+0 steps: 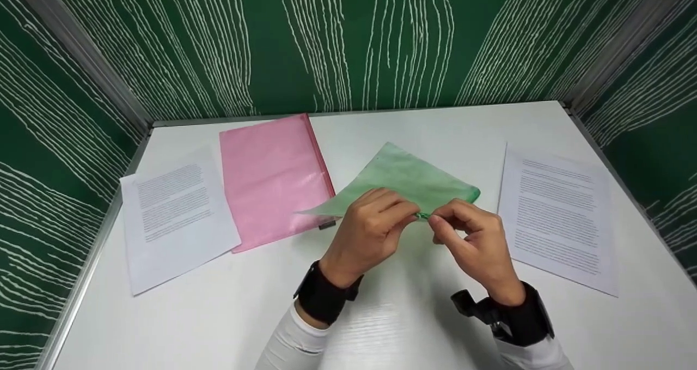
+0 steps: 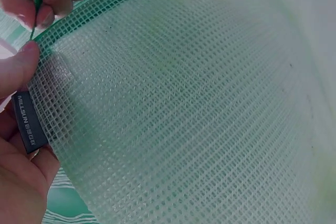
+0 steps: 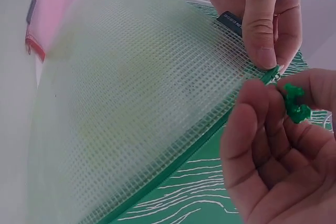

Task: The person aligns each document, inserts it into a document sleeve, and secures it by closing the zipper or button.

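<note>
Above the middle of the table, a translucent green mesh zipper pouch (image 1: pixel 403 174) is held up at a slant. My left hand (image 1: pixel 370 231) pinches its corner at the zipper end, beside a black label (image 2: pixel 29 121). Between the thumb and fingers of my right hand (image 1: pixel 476 239) is the zipper's green pull (image 3: pixel 296 103), close to the left fingertips. The green zipper strip (image 3: pixel 173 169) runs along the pouch edge away from that corner and looks closed in the right wrist view. The mesh looks flat, with no contents that I can make out.
A pink zipper pouch (image 1: pixel 272 179) lies left of centre, partly behind the green pouch's corner. Printed sheets (image 1: pixel 174 217) lie at the far left against it, and more printed sheets (image 1: pixel 561 217) at the right. Green panels (image 1: pixel 354 43) with white lines enclose the table.
</note>
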`<control>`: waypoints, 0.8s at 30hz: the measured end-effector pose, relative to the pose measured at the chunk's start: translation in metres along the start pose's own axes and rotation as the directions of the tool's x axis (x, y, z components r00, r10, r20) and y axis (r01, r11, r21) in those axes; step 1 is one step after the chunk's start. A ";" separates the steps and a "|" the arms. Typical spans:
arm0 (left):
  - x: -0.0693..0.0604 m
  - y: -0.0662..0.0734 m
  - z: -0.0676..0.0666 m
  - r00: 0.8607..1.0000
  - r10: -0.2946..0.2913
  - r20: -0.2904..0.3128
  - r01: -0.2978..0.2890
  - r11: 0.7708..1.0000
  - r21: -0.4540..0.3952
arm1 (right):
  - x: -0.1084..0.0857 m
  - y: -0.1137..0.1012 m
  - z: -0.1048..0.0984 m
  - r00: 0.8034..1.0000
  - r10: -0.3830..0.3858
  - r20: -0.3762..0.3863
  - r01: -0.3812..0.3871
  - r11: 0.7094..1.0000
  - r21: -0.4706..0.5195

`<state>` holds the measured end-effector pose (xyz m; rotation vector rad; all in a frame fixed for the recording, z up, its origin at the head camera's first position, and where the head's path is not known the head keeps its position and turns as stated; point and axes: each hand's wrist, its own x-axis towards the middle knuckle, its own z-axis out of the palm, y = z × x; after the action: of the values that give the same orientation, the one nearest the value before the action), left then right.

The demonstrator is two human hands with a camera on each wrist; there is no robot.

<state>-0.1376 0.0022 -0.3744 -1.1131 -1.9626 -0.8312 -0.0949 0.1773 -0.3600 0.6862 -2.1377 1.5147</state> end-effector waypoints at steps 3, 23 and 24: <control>0.000 0.000 -0.004 0.999 -0.009 -0.035 0.008 1.000 -0.027 | 0.000 0.001 -0.002 1.000 0.024 -0.015 -0.024 0.999 -0.021; -0.001 -0.002 -0.011 0.992 -0.124 -0.019 0.122 0.989 -0.087 | 0.000 0.000 -0.004 0.998 0.062 -0.018 -0.062 0.998 -0.029; -0.001 -0.002 -0.011 0.992 -0.121 -0.029 0.118 0.989 -0.086 | 0.000 -0.001 -0.004 0.998 0.065 -0.020 -0.065 0.997 -0.034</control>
<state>-0.1365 -0.0080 -0.3697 -1.0305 -1.9972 -0.9985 -0.0942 0.1805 -0.3586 0.5935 -2.1862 1.5081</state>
